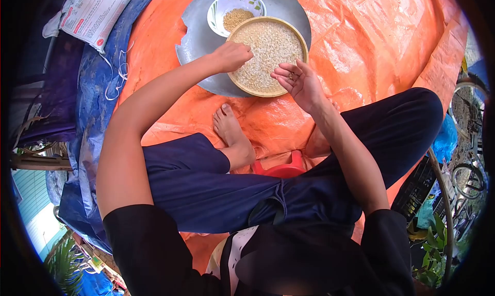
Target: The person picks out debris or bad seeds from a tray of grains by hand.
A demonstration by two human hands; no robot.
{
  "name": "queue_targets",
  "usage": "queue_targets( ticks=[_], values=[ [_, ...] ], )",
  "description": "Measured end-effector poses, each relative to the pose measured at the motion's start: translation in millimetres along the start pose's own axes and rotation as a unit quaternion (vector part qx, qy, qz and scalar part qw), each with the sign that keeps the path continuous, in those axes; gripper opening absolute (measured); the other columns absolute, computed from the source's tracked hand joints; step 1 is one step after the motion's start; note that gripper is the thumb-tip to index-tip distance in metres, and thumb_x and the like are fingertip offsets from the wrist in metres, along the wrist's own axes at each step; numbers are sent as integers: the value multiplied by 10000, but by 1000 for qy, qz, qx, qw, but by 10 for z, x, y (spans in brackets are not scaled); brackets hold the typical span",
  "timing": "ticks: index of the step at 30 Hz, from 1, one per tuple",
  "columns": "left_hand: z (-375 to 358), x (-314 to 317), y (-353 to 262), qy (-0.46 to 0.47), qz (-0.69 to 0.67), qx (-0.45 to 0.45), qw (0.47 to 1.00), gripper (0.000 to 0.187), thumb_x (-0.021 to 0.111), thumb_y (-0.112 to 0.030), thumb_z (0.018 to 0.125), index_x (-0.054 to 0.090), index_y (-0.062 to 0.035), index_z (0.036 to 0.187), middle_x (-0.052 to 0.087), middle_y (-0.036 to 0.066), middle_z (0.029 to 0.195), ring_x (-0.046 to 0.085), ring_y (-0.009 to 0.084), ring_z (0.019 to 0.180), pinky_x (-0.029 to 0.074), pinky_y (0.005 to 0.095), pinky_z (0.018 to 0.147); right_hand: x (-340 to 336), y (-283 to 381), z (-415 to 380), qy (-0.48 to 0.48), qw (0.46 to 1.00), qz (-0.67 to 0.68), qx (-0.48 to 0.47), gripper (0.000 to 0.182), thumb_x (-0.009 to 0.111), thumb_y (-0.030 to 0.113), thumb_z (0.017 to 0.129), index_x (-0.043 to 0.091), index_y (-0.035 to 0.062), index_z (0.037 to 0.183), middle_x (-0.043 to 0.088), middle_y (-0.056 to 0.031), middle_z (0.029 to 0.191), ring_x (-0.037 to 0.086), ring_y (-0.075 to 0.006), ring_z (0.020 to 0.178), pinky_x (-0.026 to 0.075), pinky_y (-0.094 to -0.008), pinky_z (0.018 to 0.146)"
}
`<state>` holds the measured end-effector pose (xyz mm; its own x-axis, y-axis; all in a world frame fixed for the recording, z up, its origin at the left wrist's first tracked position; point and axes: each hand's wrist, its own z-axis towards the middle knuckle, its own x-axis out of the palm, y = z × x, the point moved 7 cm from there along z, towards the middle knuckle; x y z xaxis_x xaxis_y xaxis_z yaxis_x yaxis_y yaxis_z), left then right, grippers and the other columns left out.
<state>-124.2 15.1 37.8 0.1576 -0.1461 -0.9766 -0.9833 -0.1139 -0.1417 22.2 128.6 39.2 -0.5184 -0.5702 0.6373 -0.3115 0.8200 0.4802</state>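
Observation:
A round woven tray (306, 47) with a raised rim holds a layer of pale grains (270, 43). My left hand (232, 56) is closed over the tray's left side, its fingertips pinched together; anything between them is too small to make out. At the lower right rim my right hand (301, 84) is turned palm up and cupped, with a few small brownish grains (291, 76) on its fingers. Behind the tray is a white bowl (216, 12) with a green leaf pattern, containing golden-brown grains (237, 18). Both vessels rest on a large grey metal plate (291, 7).
An orange tarp (361, 48) covers the ground. My bare foot (232, 133) is just below the tray, near a red plastic stool (286, 167). A printed white sack (95, 15) lies on a blue tarp (98, 89) at the left. Bicycle parts (468, 177) show at the far right.

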Motion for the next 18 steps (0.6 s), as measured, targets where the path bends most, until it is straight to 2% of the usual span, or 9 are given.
queue_targets(
  ticks=[2, 5, 11, 18],
  values=[
    [-26, -6, 71, -31, -13, -27, 999, 81, 621, -98, 776, 609, -26, 812, 617, 149, 868, 642, 339, 819, 511, 456, 695, -52, -23, -9, -5, 1000, -1, 9, 469, 386, 356, 1011, 552, -65, 1137, 642, -179, 1070, 613, -299, 1096, 517, -315, 929],
    [-83, -48, 254, -11, -42, -117, 992, 114, 652, -131, 793, 589, -49, 841, 605, 101, 882, 625, 332, 794, 500, 447, 675, -116, 17, -27, -12, 1000, 1, 9, 479, 373, 364, 1013, 544, -68, 1130, 640, -184, 1057, 625, -302, 1067, 517, -324, 920],
    [-89, 10, 201, -45, -121, -75, 989, 171, 690, -153, 792, 584, -58, 887, 605, 81, 891, 624, 318, 809, 494, 437, 678, -190, -15, -89, -22, 1000, -1, 11, 479, 375, 373, 1012, 550, -59, 1125, 635, -186, 1074, 621, -303, 1075, 507, -331, 935],
    [114, 144, 108, -53, -163, -55, 984, 214, 724, -116, 756, 599, -68, 924, 613, 62, 902, 632, 280, 822, 501, 404, 700, -273, -38, -114, -25, 1000, -2, 14, 502, 385, 403, 1004, 549, -55, 1124, 633, -191, 1080, 622, -304, 1076, 507, -331, 934]
  ],
)
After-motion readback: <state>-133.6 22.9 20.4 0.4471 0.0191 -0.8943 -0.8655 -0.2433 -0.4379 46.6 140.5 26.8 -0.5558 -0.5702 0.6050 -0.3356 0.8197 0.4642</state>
